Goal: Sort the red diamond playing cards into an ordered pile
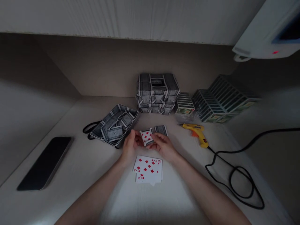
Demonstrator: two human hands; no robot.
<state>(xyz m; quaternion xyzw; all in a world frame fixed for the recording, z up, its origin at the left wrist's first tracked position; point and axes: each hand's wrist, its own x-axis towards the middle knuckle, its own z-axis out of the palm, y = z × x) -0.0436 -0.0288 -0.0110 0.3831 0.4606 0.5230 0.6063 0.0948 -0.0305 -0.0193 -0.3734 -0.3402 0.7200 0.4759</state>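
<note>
A small playing card piece [147,136] with red diamonds and folded edges is held between my two hands above the table. My left hand [130,144] grips its left side, fingers closed. From the right, my right hand [163,145] pinches it with thumb and fingers. Just behind lies a face-down patterned card [161,130]. Nearer to me, a few loose face-up diamond cards [148,170] overlap. Left of my hands stands an open tray built of playing cards [95,135], with several folded card pieces [115,133] inside.
Stacked card-built boxes [156,93] stand at the back, with rows of card packs [212,104] to their right. A yellow glue gun [196,132] lies right, its black cord [243,168] coiled. A black phone [45,164] and black looped handles [90,127] are left. A white device [260,37] hangs upper right.
</note>
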